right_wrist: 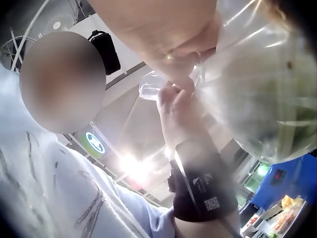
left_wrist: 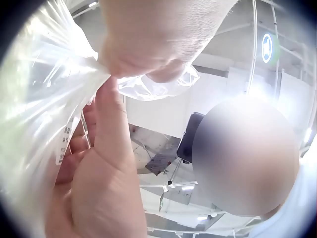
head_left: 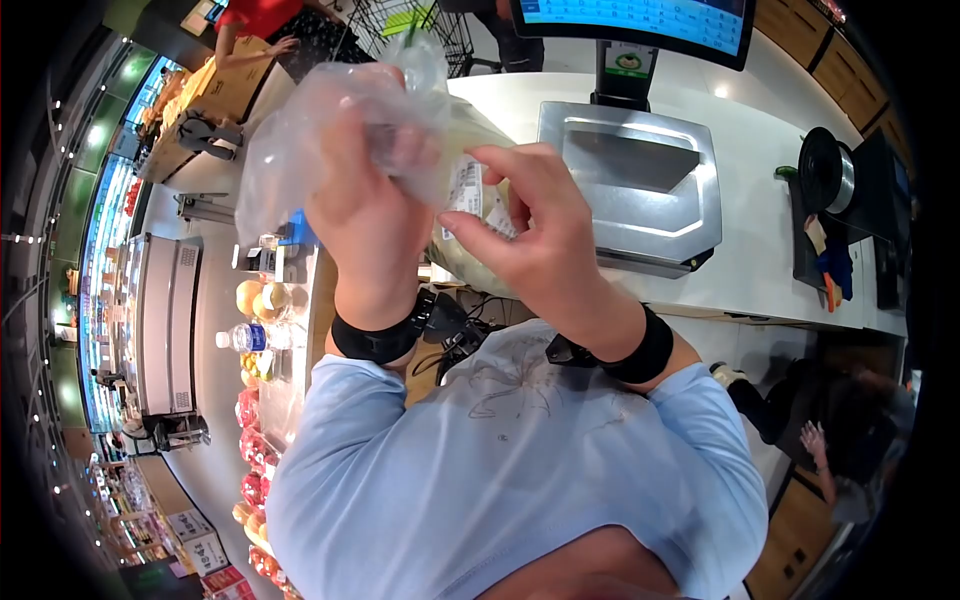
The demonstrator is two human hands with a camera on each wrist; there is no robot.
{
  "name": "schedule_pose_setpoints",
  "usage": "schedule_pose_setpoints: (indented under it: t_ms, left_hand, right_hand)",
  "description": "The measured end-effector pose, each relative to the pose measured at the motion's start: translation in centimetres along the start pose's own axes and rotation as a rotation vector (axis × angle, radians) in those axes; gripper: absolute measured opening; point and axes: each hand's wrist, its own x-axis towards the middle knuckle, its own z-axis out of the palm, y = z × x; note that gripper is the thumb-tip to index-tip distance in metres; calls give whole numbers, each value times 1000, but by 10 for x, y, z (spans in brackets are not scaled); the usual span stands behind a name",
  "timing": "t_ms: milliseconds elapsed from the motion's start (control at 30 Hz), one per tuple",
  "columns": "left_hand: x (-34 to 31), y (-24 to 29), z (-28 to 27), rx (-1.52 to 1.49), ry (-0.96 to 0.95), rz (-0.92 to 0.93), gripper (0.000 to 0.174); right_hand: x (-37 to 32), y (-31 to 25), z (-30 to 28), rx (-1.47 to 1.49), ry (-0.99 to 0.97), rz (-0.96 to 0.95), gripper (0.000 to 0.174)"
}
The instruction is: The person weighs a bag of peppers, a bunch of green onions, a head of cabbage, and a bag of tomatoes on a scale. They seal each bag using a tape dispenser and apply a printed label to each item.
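A clear plastic bag (head_left: 465,262) with pale green contents hangs in front of the chest. My left hand (head_left: 360,180) grips its gathered neck, and loose film spreads over and around that hand. My right hand (head_left: 540,205) is close beside it, thumb and fingers curled at the bag by a white printed label (head_left: 466,185). From the left wrist, the right thumb (left_wrist: 110,114) reaches up to the bag's twisted neck, with the label (left_wrist: 64,141) lower on the film. In the right wrist view the full bag (right_wrist: 267,94) bulges at the right. Its contents are blurred.
A steel weighing scale (head_left: 640,215) stands on the white counter (head_left: 760,240), under a screen (head_left: 640,25). Further right is a black roll holder (head_left: 828,170). At left are packed fruit (head_left: 255,445) and a water bottle (head_left: 245,338). A person in red (head_left: 255,20) stands beyond, near a cart (head_left: 440,40).
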Motion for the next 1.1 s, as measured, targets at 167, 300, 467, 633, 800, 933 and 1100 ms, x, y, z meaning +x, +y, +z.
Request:
schedule_pose_setpoints:
  t_ms: [167,300,467,633,800,933,1100]
  left_hand:
    - [4,-6,-13,-479,-81,-333,26]
    - [14,-9,-10,-907,-43,-546,19]
    - [24,0,-8,-629,-280,-499,20]
    - [35,-5,-22,-430,-538,-680,11]
    - [36,-6,-35,97,-733,18,9]
    - [38,-13,-44,247,-569,394,15]
    - [45,-10,-57,244,-589,-300,26]
  right_hand:
    - [-3,-5,-1,199,-97,335,58]
    - [-7,24,2,-173,57,-281,70]
    - [-3,38,-2,-399,-71,-336,73]
    - [56,35,-23,-160,-161,-417,80]
    - [101,40,-4,-240,-664,-593,67]
    - [108,33,14,120,-1269,-188,44]
    - [67,7,47,477,-1174,1,31]
